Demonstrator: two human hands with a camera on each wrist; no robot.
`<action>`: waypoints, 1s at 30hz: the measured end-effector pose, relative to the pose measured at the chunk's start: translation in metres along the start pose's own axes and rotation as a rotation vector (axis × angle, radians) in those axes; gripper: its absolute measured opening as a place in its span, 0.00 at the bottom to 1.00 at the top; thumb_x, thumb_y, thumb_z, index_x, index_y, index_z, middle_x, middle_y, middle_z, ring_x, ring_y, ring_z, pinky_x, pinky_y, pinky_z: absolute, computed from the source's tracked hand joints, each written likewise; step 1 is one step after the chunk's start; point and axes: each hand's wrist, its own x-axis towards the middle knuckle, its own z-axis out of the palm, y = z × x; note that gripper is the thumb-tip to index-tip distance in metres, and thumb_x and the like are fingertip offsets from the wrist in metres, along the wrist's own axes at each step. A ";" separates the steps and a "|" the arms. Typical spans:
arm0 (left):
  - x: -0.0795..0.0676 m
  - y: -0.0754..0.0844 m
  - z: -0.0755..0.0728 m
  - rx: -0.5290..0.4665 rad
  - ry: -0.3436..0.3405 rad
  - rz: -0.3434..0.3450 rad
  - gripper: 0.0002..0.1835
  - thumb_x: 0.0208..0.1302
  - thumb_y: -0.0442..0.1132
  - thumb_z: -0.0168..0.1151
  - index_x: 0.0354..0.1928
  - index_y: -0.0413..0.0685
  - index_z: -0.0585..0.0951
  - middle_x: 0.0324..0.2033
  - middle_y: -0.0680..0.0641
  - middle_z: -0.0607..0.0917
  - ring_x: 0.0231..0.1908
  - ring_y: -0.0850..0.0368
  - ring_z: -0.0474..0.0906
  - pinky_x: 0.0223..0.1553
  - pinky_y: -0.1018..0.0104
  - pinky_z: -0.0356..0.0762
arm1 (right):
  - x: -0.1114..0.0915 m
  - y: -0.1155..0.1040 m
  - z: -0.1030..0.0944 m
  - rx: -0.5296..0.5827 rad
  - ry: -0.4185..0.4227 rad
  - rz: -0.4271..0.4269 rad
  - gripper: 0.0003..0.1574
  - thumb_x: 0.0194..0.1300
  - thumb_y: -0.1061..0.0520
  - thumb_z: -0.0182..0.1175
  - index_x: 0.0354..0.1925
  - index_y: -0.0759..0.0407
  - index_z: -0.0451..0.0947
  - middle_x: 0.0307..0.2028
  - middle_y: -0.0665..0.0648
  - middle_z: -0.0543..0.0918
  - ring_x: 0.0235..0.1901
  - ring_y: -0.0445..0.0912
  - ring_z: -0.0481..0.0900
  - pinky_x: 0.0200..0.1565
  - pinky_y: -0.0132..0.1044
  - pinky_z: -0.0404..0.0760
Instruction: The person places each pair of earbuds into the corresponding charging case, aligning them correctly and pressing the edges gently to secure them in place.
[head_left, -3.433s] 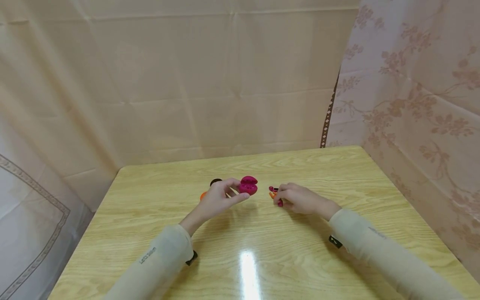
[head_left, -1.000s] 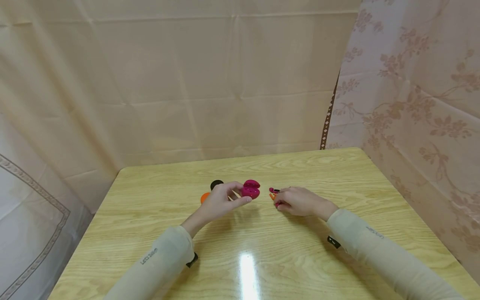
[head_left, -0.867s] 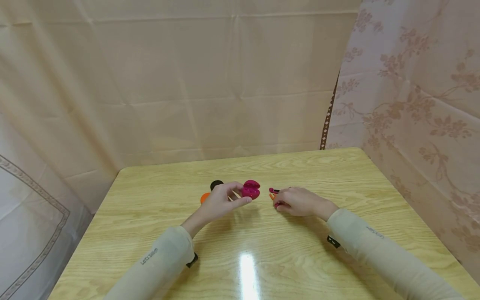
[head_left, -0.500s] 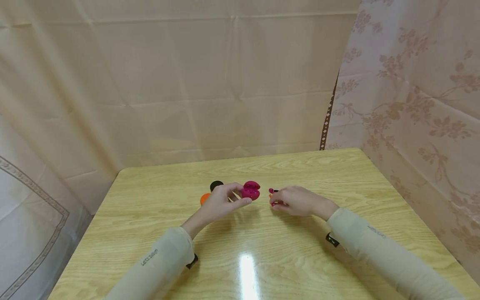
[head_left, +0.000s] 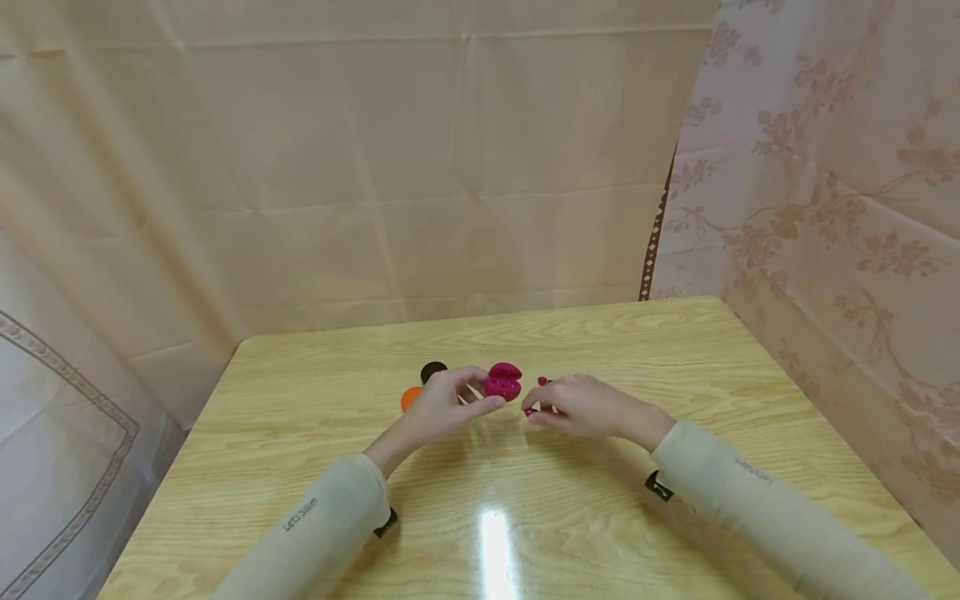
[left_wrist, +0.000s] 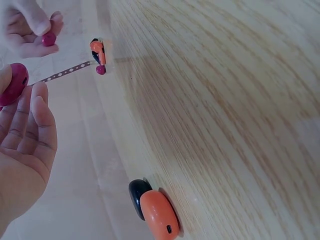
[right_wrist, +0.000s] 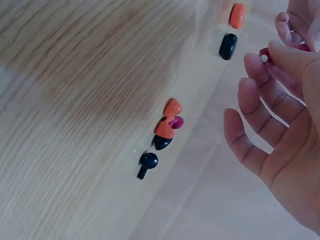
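My left hand [head_left: 438, 408] holds a magenta earbud case [head_left: 504, 388] between thumb and fingers, above the table, with its lid raised. Just to its right, my right hand [head_left: 588, 406] pinches a magenta earbud [left_wrist: 48, 39] between thumb and forefinger; a white-tipped end [right_wrist: 264, 58] of it shows in the right wrist view. A small gap separates earbud and case in the head view. Loose earbuds lie on the table below the right hand: orange ones [right_wrist: 172, 108], a magenta one [right_wrist: 177, 122] and black ones [right_wrist: 149, 160]. In the head view that hand hides most of them.
An orange earbud case [left_wrist: 159, 215] and a black one [left_wrist: 138, 196] lie side by side, both closed, on the wooden table [head_left: 450, 483] beyond my left hand. Curtains [head_left: 360, 167] hang behind the table and at its sides.
My right hand has moved left from the loose earbuds toward the case, carrying the pinched magenta earbud. The left hand, still holding the raised-lid case, has shifted slightly right since the earliest frame.
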 end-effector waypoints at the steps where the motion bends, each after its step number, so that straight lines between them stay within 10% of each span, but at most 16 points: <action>1: 0.000 0.000 0.000 0.000 -0.001 0.002 0.11 0.66 0.47 0.71 0.45 0.51 0.85 0.35 0.57 0.86 0.30 0.55 0.83 0.33 0.62 0.83 | 0.000 -0.002 0.000 -0.001 0.006 -0.009 0.12 0.72 0.54 0.64 0.49 0.58 0.86 0.39 0.46 0.86 0.26 0.33 0.73 0.33 0.30 0.78; 30: 0.001 0.000 0.003 -0.010 -0.023 0.017 0.12 0.68 0.45 0.70 0.48 0.49 0.85 0.37 0.55 0.87 0.32 0.43 0.85 0.31 0.63 0.83 | 0.003 -0.033 -0.013 0.000 0.221 -0.148 0.14 0.73 0.50 0.63 0.52 0.53 0.84 0.44 0.48 0.87 0.28 0.33 0.77 0.31 0.26 0.79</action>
